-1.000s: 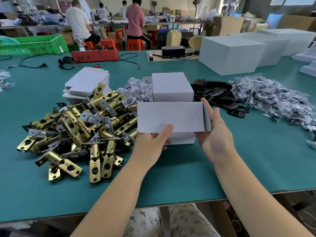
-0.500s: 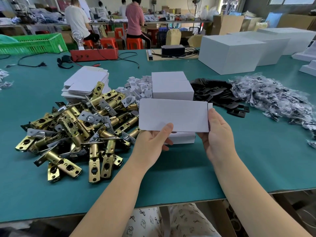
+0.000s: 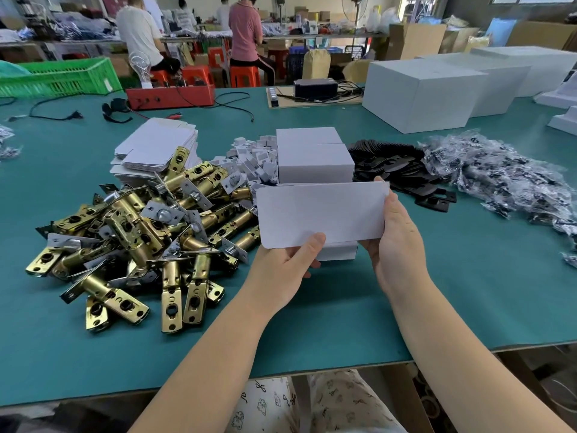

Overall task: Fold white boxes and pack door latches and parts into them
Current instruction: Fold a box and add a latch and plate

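Flat box: a white unfolded box blank (image 3: 321, 212) held up at the centre of the frame, above the teal tabletop (image 3: 468, 292), its broad face toward the camera.
Left hand: the left hand (image 3: 282, 268) grips the blank's lower left corner, thumb laid on the front face, fingers curled behind it.
Right hand: the right hand (image 3: 396, 242) holds the blank's right edge, thumb along the edge (the other fingers are hidden behind the card).
Latches: a heap of brass door latches (image 3: 137, 232) with silver faceplates at centre left, just left of the blank.
Folded boxes: 2 closed white boxes (image 3: 313, 159) directly above the blank in the frame; another white box (image 3: 338, 251) shows partly below the blank's lower edge.
Blank stack: a stack of flat blanks (image 3: 156, 148) at upper left of the heap.
Small parts: a pile of small white pieces (image 3: 253, 160) left of the folded boxes; black plates (image 3: 396, 173) to their right; bagged parts (image 3: 505, 182) at the far right.
Background: large white cartons (image 3: 418, 95) at upper right; a green crate (image 3: 62, 76) at upper left.
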Motion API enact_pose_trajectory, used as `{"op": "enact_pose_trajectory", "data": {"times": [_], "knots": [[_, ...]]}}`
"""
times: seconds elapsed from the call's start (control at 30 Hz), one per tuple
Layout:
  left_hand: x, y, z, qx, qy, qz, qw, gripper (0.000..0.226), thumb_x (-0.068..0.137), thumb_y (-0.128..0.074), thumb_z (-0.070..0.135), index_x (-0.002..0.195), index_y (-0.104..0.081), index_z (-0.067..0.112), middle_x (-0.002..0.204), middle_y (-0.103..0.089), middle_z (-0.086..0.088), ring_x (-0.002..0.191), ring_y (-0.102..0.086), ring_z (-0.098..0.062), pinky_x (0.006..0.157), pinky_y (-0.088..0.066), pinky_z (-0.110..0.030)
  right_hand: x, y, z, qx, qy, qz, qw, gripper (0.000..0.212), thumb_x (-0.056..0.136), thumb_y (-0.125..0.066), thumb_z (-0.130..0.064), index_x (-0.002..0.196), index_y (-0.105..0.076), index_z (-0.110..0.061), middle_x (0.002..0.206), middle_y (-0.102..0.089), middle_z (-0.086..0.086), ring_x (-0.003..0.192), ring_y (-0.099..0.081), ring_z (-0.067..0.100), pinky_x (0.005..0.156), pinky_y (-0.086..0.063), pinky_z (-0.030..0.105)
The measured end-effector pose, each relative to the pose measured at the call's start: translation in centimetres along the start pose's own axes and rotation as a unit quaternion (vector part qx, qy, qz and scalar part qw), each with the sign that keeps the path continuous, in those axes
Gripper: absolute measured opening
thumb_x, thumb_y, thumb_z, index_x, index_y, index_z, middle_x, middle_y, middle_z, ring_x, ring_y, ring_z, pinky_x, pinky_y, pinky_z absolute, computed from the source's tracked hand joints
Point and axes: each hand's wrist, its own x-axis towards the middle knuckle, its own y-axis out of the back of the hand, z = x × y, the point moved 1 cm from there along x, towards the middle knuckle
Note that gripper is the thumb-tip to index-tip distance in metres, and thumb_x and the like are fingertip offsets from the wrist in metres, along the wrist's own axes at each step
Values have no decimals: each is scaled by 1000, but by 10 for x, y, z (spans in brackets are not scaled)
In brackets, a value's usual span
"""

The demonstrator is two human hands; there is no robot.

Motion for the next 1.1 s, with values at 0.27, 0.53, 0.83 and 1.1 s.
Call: {"op": "enact_pose_trajectory", "data": {"times": [0.27, 0.53, 0.83, 1.1], "knots": [[1, 1, -2, 0, 14, 7, 1000, 14, 91, -60, 36, 101, -62, 26, 66, -68, 13, 61, -65, -1, 54, -50, -13, -8, -3, 1, -143, 50, -71, 986, 34, 101, -43, -38, 121, -39, -65, 124, -53, -35, 118, -52, -1, 106, -42, 40], [-1, 0, 2, 7, 14, 1, 1000, 8, 91, -62, 39, 97, -58, 39, 71, -69, 12, 61, -65, -4, 56, -52, -19, -6, 0, 1, -110, 39, -90, 989, 41, 103, -41, -24, 144, -41, -27, 135, -55, -10, 122, -54, 8, 105, -43, 37], [-4, 6, 18, -69, -150, 13, 986, 64, 76, -65, 47, 134, -37, 39, 125, -55, 2, 103, -56, -12, 76, -54, -28, -7, 4, -6, -54, -138, 25, 989, 28, 93, -51, -28, 66, -52, -21, 49, -51, -7, 38, -46, 9, 35, -30, 16], [-7, 4, 18, -90, -172, 46, 980, 28, 88, -53, 48, 90, -68, 24, 91, -68, 9, 90, -61, -9, 79, -46, -16, -16, -8, -9, -333, -164, -115, 921, 33, 87, -52, -24, 56, -51, -15, 39, -48, 6, 33, -41, 19, 41, -27, 20]]}}
